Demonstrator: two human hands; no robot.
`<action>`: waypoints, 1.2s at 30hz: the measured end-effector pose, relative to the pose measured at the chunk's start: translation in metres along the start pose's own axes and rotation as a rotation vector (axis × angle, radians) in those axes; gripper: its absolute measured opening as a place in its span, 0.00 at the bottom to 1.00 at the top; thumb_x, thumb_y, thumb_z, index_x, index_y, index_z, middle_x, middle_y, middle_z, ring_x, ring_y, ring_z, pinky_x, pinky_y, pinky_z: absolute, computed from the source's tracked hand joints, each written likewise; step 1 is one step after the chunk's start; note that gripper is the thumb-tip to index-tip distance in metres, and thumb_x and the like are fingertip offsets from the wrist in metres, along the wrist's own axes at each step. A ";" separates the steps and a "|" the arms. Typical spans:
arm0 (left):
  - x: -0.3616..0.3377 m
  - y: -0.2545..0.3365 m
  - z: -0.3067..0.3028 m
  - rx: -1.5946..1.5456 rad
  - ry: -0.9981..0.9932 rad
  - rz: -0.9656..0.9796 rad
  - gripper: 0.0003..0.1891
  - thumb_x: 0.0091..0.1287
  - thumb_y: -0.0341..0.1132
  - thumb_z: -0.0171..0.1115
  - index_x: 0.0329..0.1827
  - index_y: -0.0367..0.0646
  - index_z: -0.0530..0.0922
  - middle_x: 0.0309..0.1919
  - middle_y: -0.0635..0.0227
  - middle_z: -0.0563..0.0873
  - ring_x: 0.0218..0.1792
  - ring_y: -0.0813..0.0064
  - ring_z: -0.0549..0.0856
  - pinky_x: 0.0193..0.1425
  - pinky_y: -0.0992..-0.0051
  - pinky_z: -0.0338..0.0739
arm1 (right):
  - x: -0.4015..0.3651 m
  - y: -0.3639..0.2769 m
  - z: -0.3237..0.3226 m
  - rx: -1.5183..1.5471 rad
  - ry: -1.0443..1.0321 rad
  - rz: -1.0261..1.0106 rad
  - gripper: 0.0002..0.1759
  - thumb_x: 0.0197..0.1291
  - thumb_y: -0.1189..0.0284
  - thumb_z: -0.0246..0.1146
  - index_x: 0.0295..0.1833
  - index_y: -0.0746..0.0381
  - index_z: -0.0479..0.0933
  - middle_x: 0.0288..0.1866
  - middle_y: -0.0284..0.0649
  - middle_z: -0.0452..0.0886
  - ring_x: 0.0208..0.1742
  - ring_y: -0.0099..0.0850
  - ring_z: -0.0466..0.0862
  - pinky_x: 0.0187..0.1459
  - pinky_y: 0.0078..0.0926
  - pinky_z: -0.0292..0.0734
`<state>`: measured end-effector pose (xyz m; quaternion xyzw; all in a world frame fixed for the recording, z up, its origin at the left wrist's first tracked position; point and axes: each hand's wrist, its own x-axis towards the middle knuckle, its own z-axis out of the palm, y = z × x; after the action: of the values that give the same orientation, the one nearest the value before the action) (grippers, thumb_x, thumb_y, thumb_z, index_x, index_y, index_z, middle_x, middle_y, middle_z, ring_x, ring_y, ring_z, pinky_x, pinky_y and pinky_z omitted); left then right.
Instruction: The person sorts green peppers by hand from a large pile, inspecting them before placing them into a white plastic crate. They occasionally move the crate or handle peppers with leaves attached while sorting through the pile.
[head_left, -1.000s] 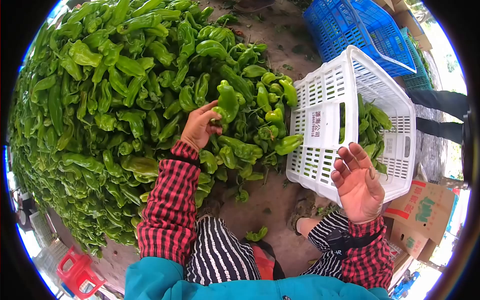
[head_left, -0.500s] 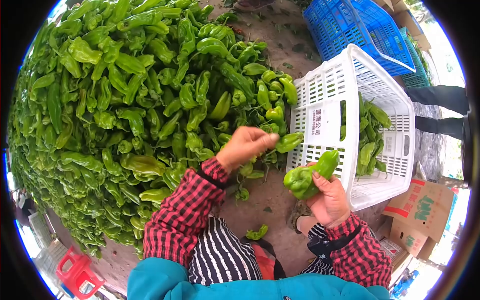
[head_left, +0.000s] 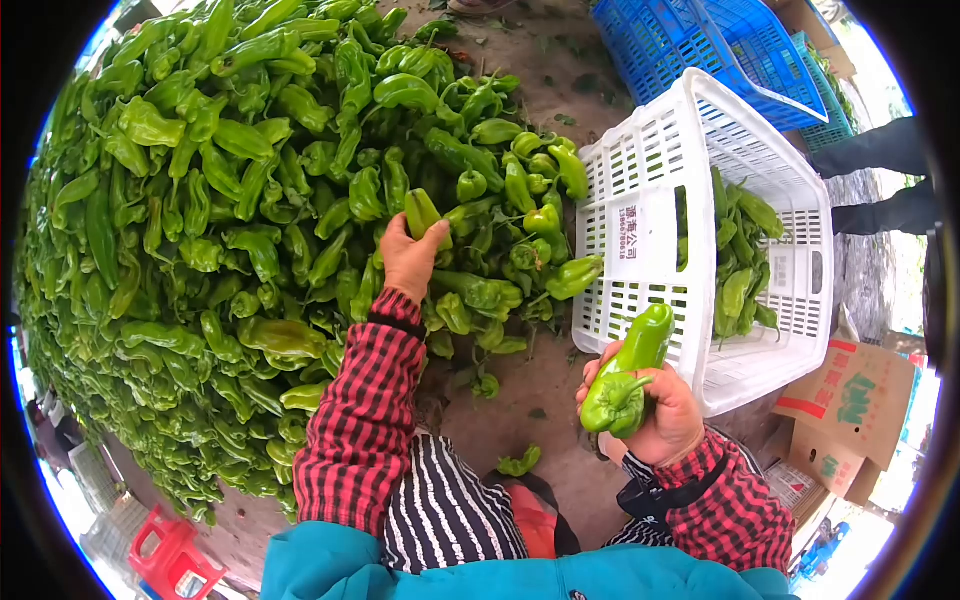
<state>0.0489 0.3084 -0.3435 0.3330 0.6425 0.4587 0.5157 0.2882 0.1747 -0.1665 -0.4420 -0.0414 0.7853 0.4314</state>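
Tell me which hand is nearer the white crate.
Right. The right hand, holding a pepper, is beside the white crate; the left hand grips another pepper on the pile, farther off.

Pepper pile [head_left: 220, 200] left; crate [head_left: 650, 180] right

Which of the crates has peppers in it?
The white crate, near the right hand, with green peppers inside; the blue crate behind it shows none.

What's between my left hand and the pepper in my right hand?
Head view: the pile's edge peppers, then bare dirt, lie between the left hand and the held pepper.
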 end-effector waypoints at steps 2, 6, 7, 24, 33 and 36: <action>-0.013 0.005 -0.015 -0.290 -0.066 0.013 0.20 0.54 0.29 0.65 0.48 0.35 0.71 0.36 0.64 0.81 0.36 0.74 0.81 0.45 0.75 0.77 | -0.001 0.002 0.001 0.020 -0.011 0.012 0.19 0.50 0.69 0.58 0.49 0.64 0.68 0.42 0.48 0.74 0.43 0.43 0.78 0.46 0.41 0.73; -0.034 0.013 -0.035 -0.810 -0.270 -0.006 0.22 0.52 0.26 0.61 0.52 0.37 0.70 0.42 0.63 0.79 0.44 0.71 0.79 0.52 0.70 0.75 | -0.001 0.003 0.003 0.019 -0.041 0.026 0.20 0.50 0.68 0.58 0.49 0.64 0.68 0.42 0.48 0.74 0.42 0.41 0.77 0.46 0.41 0.72; -0.037 0.014 -0.036 -0.894 -0.317 -0.024 0.23 0.52 0.25 0.60 0.53 0.38 0.69 0.44 0.62 0.78 0.47 0.71 0.78 0.53 0.69 0.74 | -0.001 0.004 0.004 0.019 -0.038 0.030 0.20 0.50 0.68 0.58 0.49 0.64 0.69 0.42 0.48 0.74 0.43 0.42 0.77 0.46 0.41 0.72; -0.055 0.041 -0.016 -0.505 -0.290 0.105 0.29 0.44 0.21 0.72 0.53 0.36 0.72 0.41 0.70 0.81 0.40 0.79 0.81 0.45 0.79 0.77 | -0.002 0.004 0.002 0.011 -0.001 0.036 0.19 0.49 0.70 0.59 0.48 0.63 0.69 0.42 0.48 0.74 0.42 0.41 0.78 0.46 0.40 0.73; -0.067 0.055 -0.007 -0.456 -0.364 0.105 0.28 0.45 0.23 0.72 0.52 0.35 0.73 0.38 0.69 0.82 0.37 0.81 0.80 0.44 0.80 0.77 | -0.005 0.002 -0.001 0.022 -0.010 0.037 0.19 0.49 0.70 0.59 0.48 0.64 0.69 0.42 0.48 0.74 0.42 0.41 0.77 0.46 0.40 0.72; -0.070 0.055 -0.003 -0.521 -0.390 0.001 0.29 0.45 0.24 0.72 0.53 0.36 0.73 0.38 0.69 0.82 0.38 0.80 0.81 0.44 0.79 0.77 | -0.007 0.002 -0.004 0.020 -0.018 0.035 0.20 0.49 0.70 0.59 0.48 0.64 0.69 0.43 0.48 0.74 0.42 0.41 0.77 0.47 0.40 0.72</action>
<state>0.0609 0.2642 -0.2673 0.2718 0.3927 0.5353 0.6967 0.2912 0.1676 -0.1652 -0.4313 -0.0298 0.7970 0.4217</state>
